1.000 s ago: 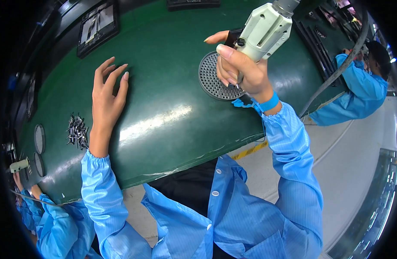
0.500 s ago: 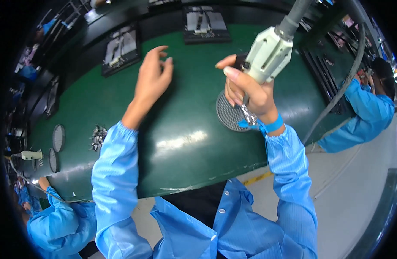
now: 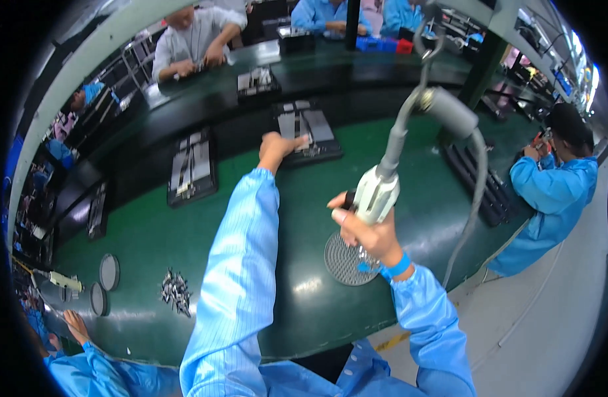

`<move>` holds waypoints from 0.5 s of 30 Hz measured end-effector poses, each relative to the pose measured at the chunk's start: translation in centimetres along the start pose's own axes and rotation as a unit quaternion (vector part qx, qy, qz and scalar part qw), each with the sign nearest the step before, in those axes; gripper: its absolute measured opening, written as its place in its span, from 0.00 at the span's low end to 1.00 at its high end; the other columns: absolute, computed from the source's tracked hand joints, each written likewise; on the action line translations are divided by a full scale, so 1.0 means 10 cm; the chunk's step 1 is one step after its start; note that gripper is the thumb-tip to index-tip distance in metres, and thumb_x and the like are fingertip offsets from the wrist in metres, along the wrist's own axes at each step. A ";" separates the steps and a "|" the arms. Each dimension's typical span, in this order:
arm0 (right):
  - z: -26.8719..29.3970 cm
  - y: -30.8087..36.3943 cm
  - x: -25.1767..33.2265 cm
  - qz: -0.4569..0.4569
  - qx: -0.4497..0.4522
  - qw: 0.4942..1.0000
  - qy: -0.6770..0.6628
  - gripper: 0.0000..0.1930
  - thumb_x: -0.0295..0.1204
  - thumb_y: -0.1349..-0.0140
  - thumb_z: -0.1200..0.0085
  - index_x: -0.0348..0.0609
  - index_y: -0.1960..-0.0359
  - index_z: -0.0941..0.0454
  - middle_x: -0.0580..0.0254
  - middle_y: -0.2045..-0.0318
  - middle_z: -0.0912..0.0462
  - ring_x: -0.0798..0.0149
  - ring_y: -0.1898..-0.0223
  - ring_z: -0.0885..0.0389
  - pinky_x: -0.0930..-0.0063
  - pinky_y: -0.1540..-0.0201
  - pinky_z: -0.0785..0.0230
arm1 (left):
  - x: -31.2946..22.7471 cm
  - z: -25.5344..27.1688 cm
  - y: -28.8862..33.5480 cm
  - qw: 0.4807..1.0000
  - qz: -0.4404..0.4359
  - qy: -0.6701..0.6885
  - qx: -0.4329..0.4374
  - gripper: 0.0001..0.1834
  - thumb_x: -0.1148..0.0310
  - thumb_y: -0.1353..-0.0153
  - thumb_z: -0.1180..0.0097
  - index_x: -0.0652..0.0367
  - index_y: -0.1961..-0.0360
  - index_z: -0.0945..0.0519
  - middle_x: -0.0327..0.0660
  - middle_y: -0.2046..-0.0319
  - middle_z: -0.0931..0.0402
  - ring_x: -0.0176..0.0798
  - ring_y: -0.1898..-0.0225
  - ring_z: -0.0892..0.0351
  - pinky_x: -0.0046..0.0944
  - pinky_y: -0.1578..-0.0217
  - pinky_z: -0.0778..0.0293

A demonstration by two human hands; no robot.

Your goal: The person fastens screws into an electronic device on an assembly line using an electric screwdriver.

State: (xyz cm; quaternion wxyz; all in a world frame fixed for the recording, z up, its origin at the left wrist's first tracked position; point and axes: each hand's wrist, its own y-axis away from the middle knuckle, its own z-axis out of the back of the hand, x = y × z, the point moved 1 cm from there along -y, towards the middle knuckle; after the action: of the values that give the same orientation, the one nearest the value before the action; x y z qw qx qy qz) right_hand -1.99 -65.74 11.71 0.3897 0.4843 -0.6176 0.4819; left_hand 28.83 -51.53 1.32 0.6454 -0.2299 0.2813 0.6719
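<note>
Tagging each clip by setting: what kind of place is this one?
Probably an assembly line: a long green workbench, black trays of flat parts, a hanging pale powered screwdriver in the right hand.

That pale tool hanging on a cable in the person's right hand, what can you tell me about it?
The pale tool is a light grey-green, barrel-shaped power driver, plastic by its look. It stands nearly upright, tip down over a round perforated grey disc on the green table. A grey cable loops from its top to an overhead hanger. The right hand wraps round its lower body.
</note>
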 end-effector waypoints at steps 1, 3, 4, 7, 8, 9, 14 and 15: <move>0.04 0.04 -0.03 -0.020 0.000 1.000 -0.017 0.07 0.22 0.41 0.40 0.34 0.62 0.22 0.70 0.82 0.25 0.79 0.86 0.30 0.82 0.84 0.40 | -0.06 -0.06 0.06 0.987 0.012 0.130 0.090 0.47 0.39 0.59 0.29 0.75 0.53 0.21 0.60 0.49 0.23 0.56 0.44 0.24 0.45 0.47 0.27; 0.14 0.04 -0.03 -0.005 -0.007 1.000 -0.004 0.07 0.22 0.41 0.40 0.35 0.62 0.22 0.70 0.82 0.25 0.79 0.86 0.31 0.83 0.83 0.40 | -0.29 -0.13 0.08 0.989 0.016 0.136 0.045 0.42 0.42 0.54 0.31 0.76 0.55 0.21 0.62 0.50 0.23 0.56 0.44 0.24 0.45 0.47 0.28; 0.12 0.06 -0.02 -0.004 -0.006 1.000 -0.009 0.07 0.21 0.41 0.40 0.35 0.62 0.22 0.69 0.82 0.25 0.79 0.86 0.31 0.83 0.83 0.40 | -0.29 -0.09 0.11 0.989 0.038 0.141 -0.008 0.38 0.45 0.50 0.33 0.77 0.57 0.20 0.63 0.50 0.23 0.57 0.44 0.24 0.45 0.47 0.28; 0.08 0.08 0.01 -0.011 -0.009 1.000 -0.028 0.07 0.21 0.41 0.41 0.35 0.62 0.22 0.69 0.82 0.25 0.79 0.86 0.30 0.83 0.83 0.39 | -0.14 0.08 0.22 0.974 0.013 0.221 -0.040 0.32 0.52 0.43 0.39 0.79 0.57 0.22 0.67 0.52 0.23 0.57 0.44 0.24 0.45 0.46 0.29; 0.07 0.09 0.03 0.001 -0.007 1.000 -0.016 0.07 0.22 0.41 0.40 0.34 0.61 0.21 0.69 0.82 0.25 0.79 0.85 0.30 0.83 0.83 0.39 | -0.02 0.17 0.32 0.970 0.005 0.227 -0.082 0.32 0.52 0.43 0.39 0.80 0.56 0.23 0.67 0.54 0.23 0.56 0.45 0.23 0.45 0.47 0.29; 0.06 0.09 0.01 -0.001 -0.010 1.000 -0.009 0.07 0.21 0.41 0.40 0.34 0.61 0.21 0.69 0.81 0.25 0.79 0.85 0.30 0.83 0.83 0.39 | 0.12 0.28 0.40 0.959 0.001 0.277 -0.064 0.31 0.57 0.40 0.41 0.82 0.52 0.27 0.62 0.55 0.22 0.48 0.49 0.21 0.42 0.50 0.27; 0.25 0.06 -0.06 0.038 -0.034 0.999 0.019 0.09 0.23 0.40 0.41 0.32 0.59 0.22 0.70 0.84 0.28 0.77 0.87 0.32 0.81 0.84 0.40 | 0.00 1.05 1.70 0.895 -0.053 0.441 0.039 0.19 0.65 0.35 0.43 0.74 0.55 0.27 0.48 0.64 0.20 0.35 0.66 0.18 0.36 0.65 0.20; 0.22 0.08 -0.05 0.046 -0.027 0.998 0.029 0.10 0.24 0.39 0.43 0.31 0.59 0.23 0.70 0.85 0.30 0.76 0.87 0.33 0.80 0.83 0.41 | 0.22 1.10 1.87 0.901 -0.012 0.433 0.013 0.21 0.63 0.35 0.42 0.74 0.53 0.29 0.48 0.62 0.20 0.35 0.67 0.18 0.35 0.67 0.20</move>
State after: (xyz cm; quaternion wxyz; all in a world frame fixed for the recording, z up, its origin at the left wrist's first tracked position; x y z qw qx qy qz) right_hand -2.66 -67.75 10.52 0.3978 0.4300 -0.6404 0.4967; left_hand 10.63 -42.66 9.41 0.4708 -0.4935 0.5391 0.4942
